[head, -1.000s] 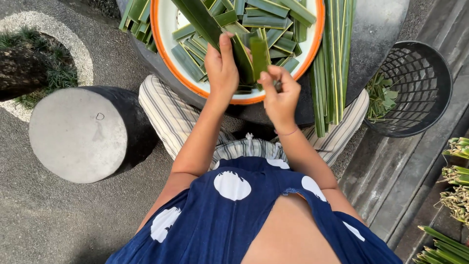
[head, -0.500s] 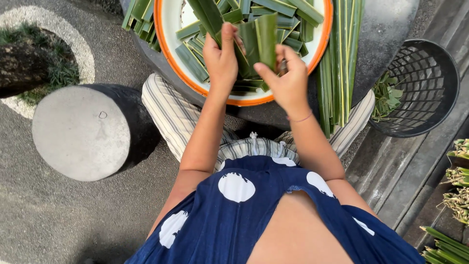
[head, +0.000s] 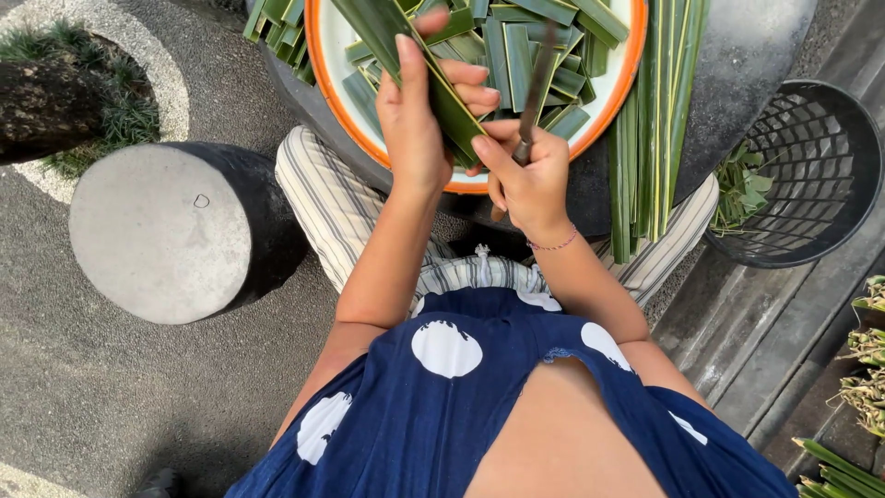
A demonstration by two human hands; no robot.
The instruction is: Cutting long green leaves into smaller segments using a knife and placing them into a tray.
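left hand [head: 415, 111] pinches green leaf strip [head: 406, 46]; right hand [head: 530, 175] grips, seemingly, a knife [head: 536, 83].

No packages, labels, signs or screens show anywhere in view.

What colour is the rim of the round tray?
Orange, around a white inside; the tray rim shows in the head view.

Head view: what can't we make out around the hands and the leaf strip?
- Long leaf strip: top cut off by the frame edge, lower end behind the left hand.
- Knife: blade motion-blurred, handle hidden in the right hand.
- Orange-rimmed tray: far side out of frame.
- Black basket: contents mostly shadowed.
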